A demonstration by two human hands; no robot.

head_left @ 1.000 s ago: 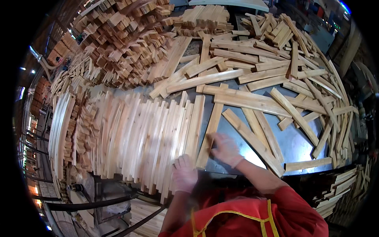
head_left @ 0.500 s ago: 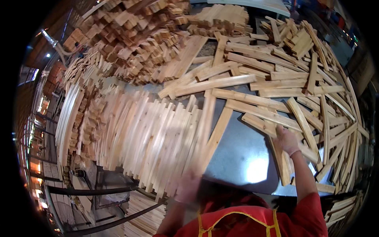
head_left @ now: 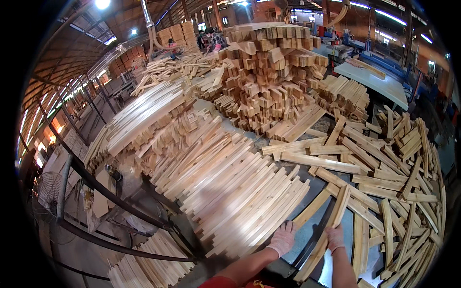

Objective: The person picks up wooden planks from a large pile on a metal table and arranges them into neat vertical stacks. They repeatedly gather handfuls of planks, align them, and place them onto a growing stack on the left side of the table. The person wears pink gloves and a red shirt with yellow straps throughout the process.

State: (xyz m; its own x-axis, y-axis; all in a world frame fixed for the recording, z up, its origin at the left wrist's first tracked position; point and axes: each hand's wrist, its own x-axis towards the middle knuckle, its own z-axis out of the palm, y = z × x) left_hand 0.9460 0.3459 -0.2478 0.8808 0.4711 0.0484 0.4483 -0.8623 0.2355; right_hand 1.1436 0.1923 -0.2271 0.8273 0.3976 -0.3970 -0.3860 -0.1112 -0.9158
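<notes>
Closest in, the left hand [head_left: 282,238], in a pale work glove, lies flat with fingers spread on the near ends of the neat row of slats [head_left: 240,192]; its grip is released, pressing rather than clasping. Just to its right, the right hand [head_left: 335,237], gloved the same way, has its grip clenched around a long wooden strip [head_left: 331,225], which runs at a slant from the counter's near edge up and away, lying partly on the bare metal counter [head_left: 307,230]. A second strip sits close beside it on the left, with a dark gap between them.

The neat row fans out from the left hand toward the upper left, pale boards laid edge to edge and overlapping like shingles. On the right, a loose scatter of slats [head_left: 394,187] lies criss-crossed in every direction over the grey surface.

Down to the left, below the counter, a bundle of stacked boards [head_left: 144,261] sits by dark metal rails [head_left: 110,201], with a floor fan [head_left: 48,192] near them.

Farther back rises a tall heap of short timber blocks [head_left: 273,67], and beyond it more stacked lumber [head_left: 175,33] under the roof lights [head_left: 102,4]. A pale sheet-topped bench [head_left: 374,81] stands at the far right.
</notes>
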